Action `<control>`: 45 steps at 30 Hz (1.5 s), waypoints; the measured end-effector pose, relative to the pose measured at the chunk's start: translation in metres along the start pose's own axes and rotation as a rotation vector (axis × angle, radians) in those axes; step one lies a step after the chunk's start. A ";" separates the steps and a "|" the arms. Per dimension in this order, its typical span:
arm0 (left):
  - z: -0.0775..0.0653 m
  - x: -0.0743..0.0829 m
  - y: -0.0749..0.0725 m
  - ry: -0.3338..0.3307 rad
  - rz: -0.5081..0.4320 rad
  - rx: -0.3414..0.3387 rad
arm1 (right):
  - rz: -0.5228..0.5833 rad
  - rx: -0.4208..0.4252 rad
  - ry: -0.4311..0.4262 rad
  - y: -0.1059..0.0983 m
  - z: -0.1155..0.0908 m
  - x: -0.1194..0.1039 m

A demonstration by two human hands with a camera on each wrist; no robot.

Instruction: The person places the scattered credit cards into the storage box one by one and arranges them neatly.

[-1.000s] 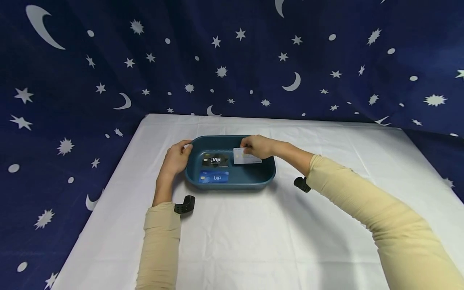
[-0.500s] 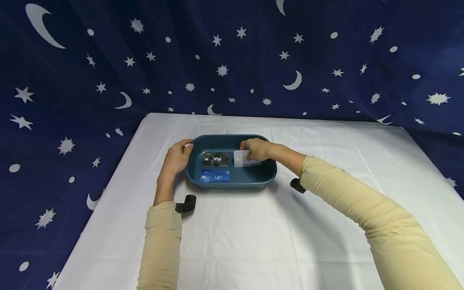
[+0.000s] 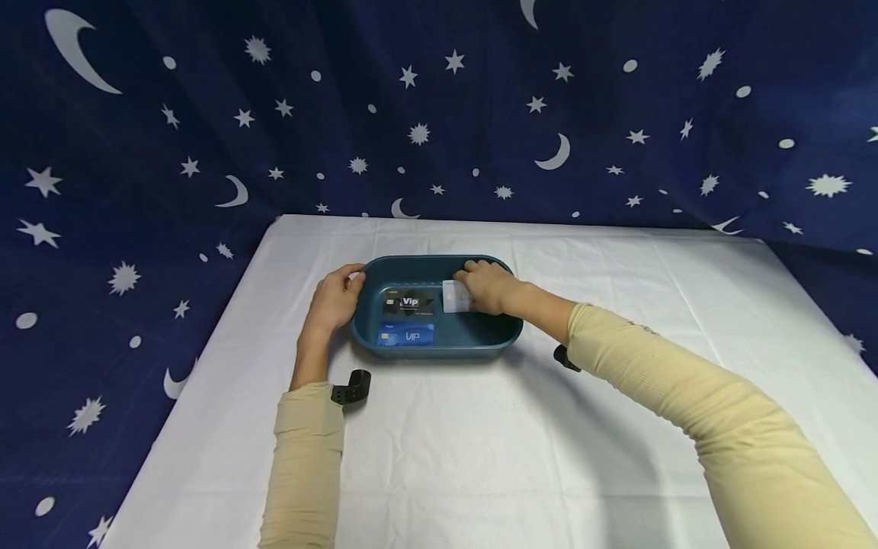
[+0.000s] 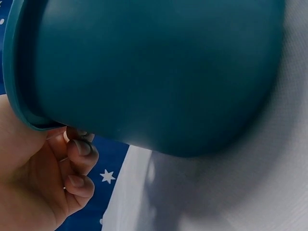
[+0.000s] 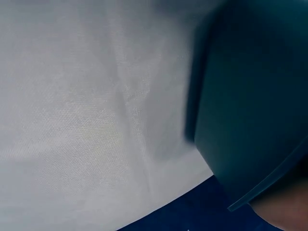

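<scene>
A dark teal plastic basin (image 3: 437, 353) stands on the white cloth in the head view. My left hand (image 3: 336, 299) grips its left rim; in the left wrist view the fingers (image 4: 79, 148) curl beneath the basin's edge. Inside lie a black card (image 3: 409, 303) marked Vip and a blue card (image 3: 406, 334) marked VIP, one behind the other. To their right my right hand (image 3: 488, 288) reaches into the basin and holds a white card (image 3: 456, 296), covering its right part. The right fingertips are partly hidden. In the right wrist view only a bit of that hand (image 5: 284, 209) shows past the rim.
White cloth (image 3: 453, 442) covers the table around the basin. A dark blue curtain (image 3: 480, 99) with moons and stars hangs behind and at the left. Black wrist mounts (image 3: 353, 386) stick out from both sleeves.
My right hand has shifted and turned over the white card, now covering more of its right side. The card dipped a little, then rose slightly. My left hand and the basin stay put.
</scene>
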State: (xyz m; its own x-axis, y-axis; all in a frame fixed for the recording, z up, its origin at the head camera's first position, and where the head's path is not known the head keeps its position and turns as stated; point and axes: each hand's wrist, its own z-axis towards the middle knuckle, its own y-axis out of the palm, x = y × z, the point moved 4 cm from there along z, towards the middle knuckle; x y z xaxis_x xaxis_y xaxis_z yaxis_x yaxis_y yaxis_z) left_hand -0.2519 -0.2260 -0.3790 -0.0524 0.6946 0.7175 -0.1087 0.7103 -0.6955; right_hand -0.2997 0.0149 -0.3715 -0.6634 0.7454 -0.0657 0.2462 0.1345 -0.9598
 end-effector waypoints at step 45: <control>-0.002 0.001 -0.002 0.060 0.009 -0.018 | 0.266 0.109 0.397 -0.025 -0.175 0.156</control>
State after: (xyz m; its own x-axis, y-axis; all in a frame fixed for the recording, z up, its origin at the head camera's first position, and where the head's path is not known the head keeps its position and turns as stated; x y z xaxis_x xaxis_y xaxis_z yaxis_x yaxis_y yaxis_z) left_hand -0.2497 -0.2259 -0.3769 0.0067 0.7060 0.7081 -0.0906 0.7057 -0.7027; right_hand -0.2850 0.2420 -0.3100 -0.2617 0.9389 -0.2237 0.2815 -0.1474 -0.9482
